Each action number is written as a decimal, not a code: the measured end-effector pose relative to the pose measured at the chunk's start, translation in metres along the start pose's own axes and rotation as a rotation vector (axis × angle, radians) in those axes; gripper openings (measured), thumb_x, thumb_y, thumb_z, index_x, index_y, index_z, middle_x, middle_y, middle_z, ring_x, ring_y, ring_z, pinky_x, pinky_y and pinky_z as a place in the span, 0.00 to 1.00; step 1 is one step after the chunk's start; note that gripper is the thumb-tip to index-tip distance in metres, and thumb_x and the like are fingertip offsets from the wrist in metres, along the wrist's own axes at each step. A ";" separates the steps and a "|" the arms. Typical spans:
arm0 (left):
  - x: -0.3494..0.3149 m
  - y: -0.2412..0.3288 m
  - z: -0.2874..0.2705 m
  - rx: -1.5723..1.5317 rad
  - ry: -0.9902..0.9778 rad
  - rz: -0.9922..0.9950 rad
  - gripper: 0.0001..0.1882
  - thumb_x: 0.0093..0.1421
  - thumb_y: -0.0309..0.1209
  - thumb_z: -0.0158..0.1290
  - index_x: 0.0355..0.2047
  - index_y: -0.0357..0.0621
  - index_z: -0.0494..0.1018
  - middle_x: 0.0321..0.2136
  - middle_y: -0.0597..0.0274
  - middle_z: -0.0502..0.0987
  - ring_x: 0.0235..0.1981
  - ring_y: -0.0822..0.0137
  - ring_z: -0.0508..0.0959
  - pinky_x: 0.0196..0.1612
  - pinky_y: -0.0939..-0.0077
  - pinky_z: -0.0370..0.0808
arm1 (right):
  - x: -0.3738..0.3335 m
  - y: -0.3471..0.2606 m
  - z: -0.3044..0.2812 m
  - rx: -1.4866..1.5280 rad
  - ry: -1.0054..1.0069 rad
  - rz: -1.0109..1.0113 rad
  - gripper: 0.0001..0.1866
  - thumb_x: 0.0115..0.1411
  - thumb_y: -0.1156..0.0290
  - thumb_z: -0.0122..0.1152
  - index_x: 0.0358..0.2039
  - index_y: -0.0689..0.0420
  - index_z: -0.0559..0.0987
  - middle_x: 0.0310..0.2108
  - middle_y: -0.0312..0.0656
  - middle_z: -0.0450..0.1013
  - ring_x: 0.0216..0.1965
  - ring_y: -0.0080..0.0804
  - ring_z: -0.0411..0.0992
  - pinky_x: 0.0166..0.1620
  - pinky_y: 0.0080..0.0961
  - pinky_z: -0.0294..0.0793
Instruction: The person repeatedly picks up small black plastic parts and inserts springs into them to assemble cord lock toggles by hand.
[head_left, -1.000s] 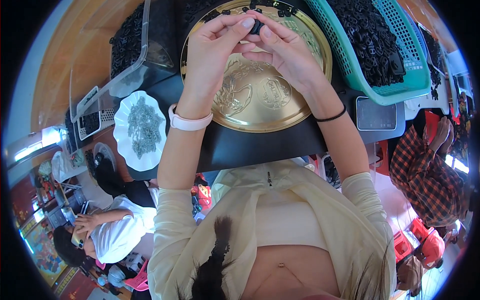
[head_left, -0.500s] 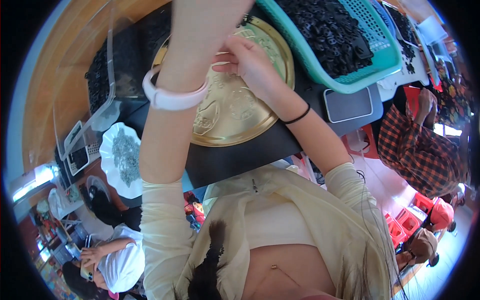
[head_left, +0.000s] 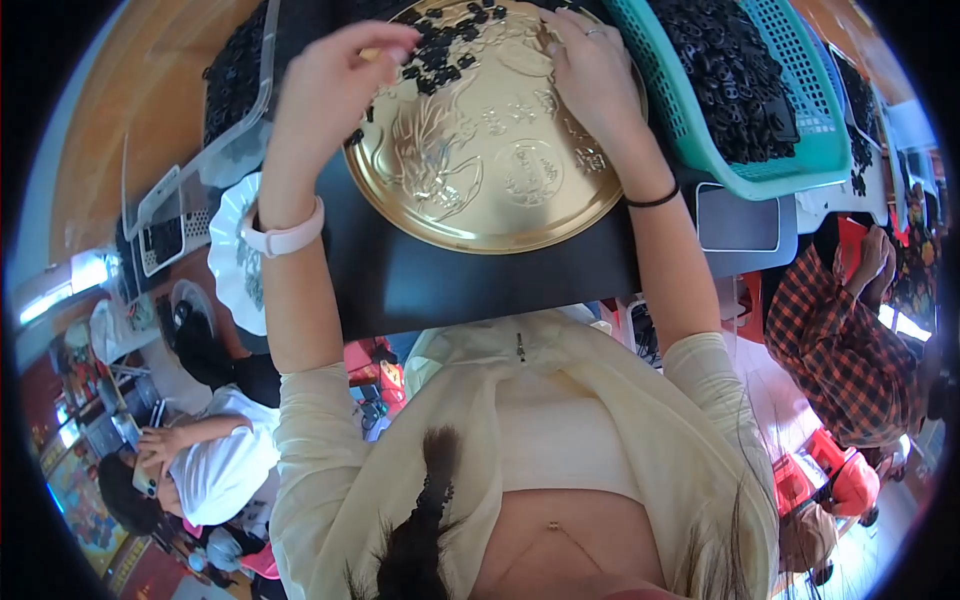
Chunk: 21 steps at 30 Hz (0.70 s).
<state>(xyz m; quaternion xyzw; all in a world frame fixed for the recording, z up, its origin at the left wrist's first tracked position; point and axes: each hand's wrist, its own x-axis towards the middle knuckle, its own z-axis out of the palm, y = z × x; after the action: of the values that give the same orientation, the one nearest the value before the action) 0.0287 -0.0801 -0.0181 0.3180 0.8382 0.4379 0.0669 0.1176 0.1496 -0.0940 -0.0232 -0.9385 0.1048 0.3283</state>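
A round gold tray (head_left: 440, 228) with raised relief patterns lies on a dark tabletop. Several small black plastic pieces (head_left: 437, 58) are scattered over its far left part. Just left of those pieces is my left hand (head_left: 320, 95), over the tray's left rim and slightly blurred. Its fingers are bent and apart, with nothing visible between them. My right hand (head_left: 598, 78) lies along the tray's right side, its fingers stretched out and holding nothing I can see.
A teal basket (head_left: 735, 185) heaped with black pieces stands at the right, beside a phone-like slab (head_left: 738, 218). On the left are a clear bin (head_left: 268, 70) and a white scalloped dish (head_left: 228, 235) of small greyish bits. Other people sit on both sides.
My hands were close together over the tray, the left arm covering its far part. They have moved apart to opposite sides, showing black pieces on the tray. The view has shifted.
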 end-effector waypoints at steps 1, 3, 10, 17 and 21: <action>-0.012 -0.002 0.000 0.107 -0.096 -0.046 0.12 0.54 0.27 0.51 0.40 0.44 0.76 0.26 0.62 0.78 0.23 0.77 0.75 0.29 0.82 0.70 | 0.011 -0.010 -0.010 0.019 -0.007 -0.010 0.17 0.56 0.72 0.53 0.47 0.57 0.74 0.44 0.44 0.72 0.42 0.39 0.70 0.47 0.29 0.69; -0.026 0.001 0.005 0.096 -0.201 -0.146 0.14 0.56 0.28 0.52 0.44 0.47 0.75 0.32 0.67 0.78 0.26 0.79 0.73 0.27 0.84 0.68 | 0.020 -0.026 -0.028 0.244 -0.063 0.145 0.10 0.54 0.79 0.50 0.37 0.64 0.75 0.36 0.50 0.70 0.39 0.46 0.67 0.45 0.34 0.67; -0.050 -0.005 0.004 0.336 -0.256 0.098 0.14 0.52 0.29 0.55 0.41 0.46 0.76 0.32 0.63 0.76 0.23 0.70 0.71 0.29 0.79 0.69 | 0.030 -0.022 -0.018 0.222 -0.131 0.121 0.05 0.51 0.79 0.54 0.30 0.62 0.76 0.31 0.48 0.69 0.36 0.46 0.68 0.42 0.34 0.68; -0.050 0.011 0.026 0.401 -0.262 0.133 0.09 0.52 0.32 0.55 0.34 0.44 0.76 0.30 0.60 0.74 0.29 0.61 0.75 0.33 0.73 0.71 | 0.032 -0.029 -0.018 0.189 -0.090 0.143 0.04 0.52 0.77 0.53 0.29 0.63 0.75 0.28 0.50 0.68 0.34 0.48 0.68 0.39 0.36 0.69; -0.050 0.009 0.035 0.373 -0.251 0.095 0.07 0.53 0.31 0.54 0.29 0.41 0.75 0.28 0.59 0.73 0.30 0.59 0.75 0.34 0.73 0.71 | 0.026 -0.019 -0.010 0.193 -0.111 0.117 0.07 0.52 0.77 0.53 0.31 0.64 0.75 0.29 0.51 0.69 0.34 0.48 0.69 0.38 0.37 0.69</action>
<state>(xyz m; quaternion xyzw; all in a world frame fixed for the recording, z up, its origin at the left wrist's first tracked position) 0.0863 -0.0815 -0.0410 0.4161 0.8739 0.2349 0.0898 0.1038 0.1361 -0.0660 -0.0404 -0.9378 0.2149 0.2697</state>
